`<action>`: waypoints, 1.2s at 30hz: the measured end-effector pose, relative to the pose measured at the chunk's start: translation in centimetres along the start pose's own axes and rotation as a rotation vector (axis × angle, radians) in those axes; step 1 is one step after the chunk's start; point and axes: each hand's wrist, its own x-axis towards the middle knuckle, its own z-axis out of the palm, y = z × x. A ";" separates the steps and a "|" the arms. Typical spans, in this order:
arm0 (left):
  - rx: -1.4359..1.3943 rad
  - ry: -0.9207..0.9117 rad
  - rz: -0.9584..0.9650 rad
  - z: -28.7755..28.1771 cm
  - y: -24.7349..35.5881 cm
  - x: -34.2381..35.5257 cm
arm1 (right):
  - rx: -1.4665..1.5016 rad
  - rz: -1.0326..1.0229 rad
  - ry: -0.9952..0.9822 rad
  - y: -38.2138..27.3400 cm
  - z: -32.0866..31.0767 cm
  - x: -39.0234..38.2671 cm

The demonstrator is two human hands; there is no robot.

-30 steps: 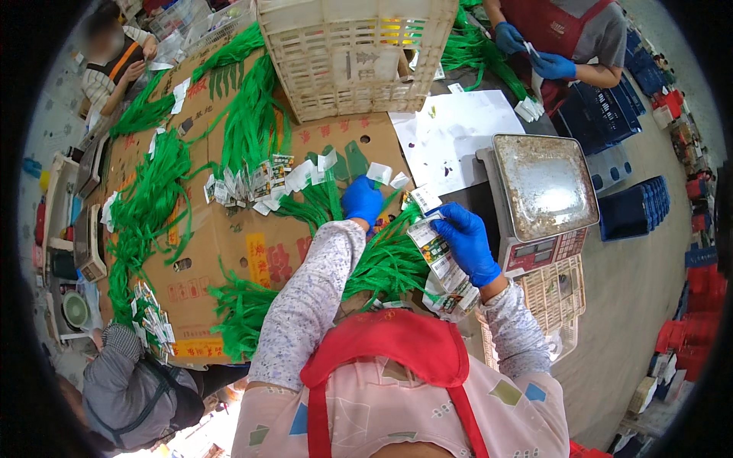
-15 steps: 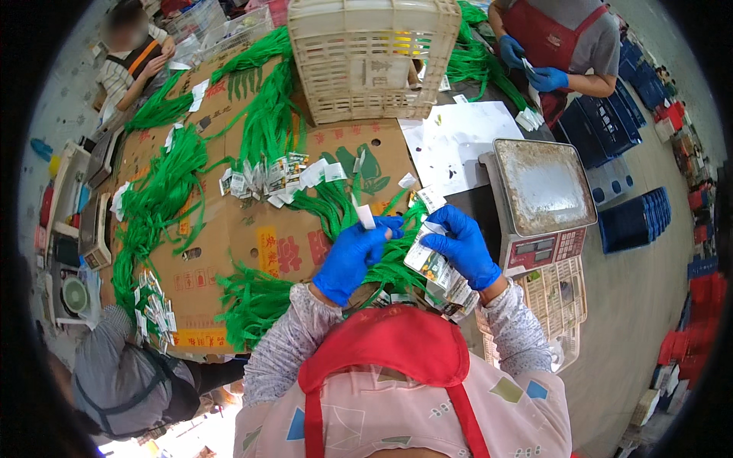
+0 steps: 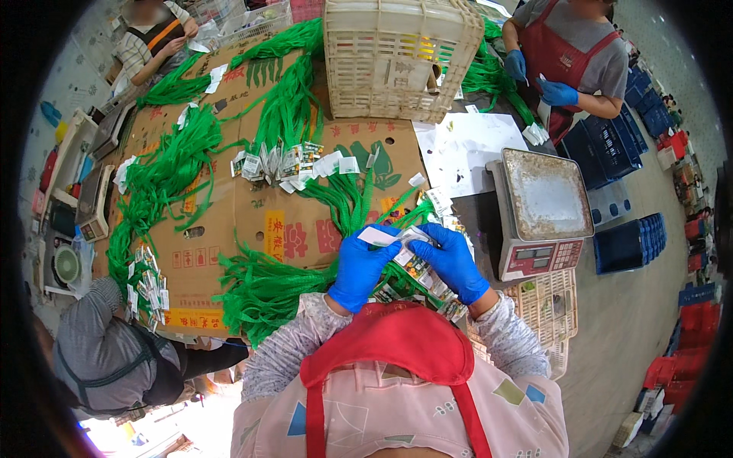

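Observation:
My left hand (image 3: pixel 359 269), in a blue glove, pinches a small white slip (image 3: pixel 377 236) between thumb and finger. Close against it, my right hand (image 3: pixel 452 265), also gloved in blue, grips the upper end of a printed label tag (image 3: pixel 417 267) with a picture on it. The two hands almost meet over the near edge of the table. Beneath and beside them lie green mesh net bags (image 3: pixel 267 294), several with label tags at their ends. More tagged net bags (image 3: pixel 336 200) spread just beyond my hands.
A cardboard-covered table (image 3: pixel 244 221) carries more green mesh bundles. At the back stands a beige plastic crate (image 3: pixel 401 65); a digital scale (image 3: pixel 546 202) sits to the right beside a white sheet (image 3: pixel 466 149). Co-workers (image 3: pixel 569 69) stand around the table. Blue crates (image 3: pixel 630 244) rest on the floor.
My hands have come together, bringing the white slip to the top of the label tag. The view has shifted slightly. The co-worker at the back right has moved their hands apart.

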 end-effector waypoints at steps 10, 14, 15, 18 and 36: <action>0.069 -0.074 -0.078 -0.9 -1.5 -0.6 | 0.172 0.010 0.117 1.3 2.0 -0.3; 0.006 -0.061 -0.032 -0.6 -0.7 -0.5 | 0.017 -0.160 0.134 1.6 1.6 -0.4; -0.055 -0.077 -0.080 -1.1 -0.4 -0.8 | 0.007 -0.152 0.124 1.4 1.2 -0.4; -0.119 -0.116 -0.202 -3.3 -0.7 -1.0 | 0.031 -0.105 0.109 1.3 -0.5 -0.3; 0.200 -0.041 -0.145 -3.7 -0.9 -1.7 | -0.070 -0.120 -0.093 -1.5 -2.3 -0.7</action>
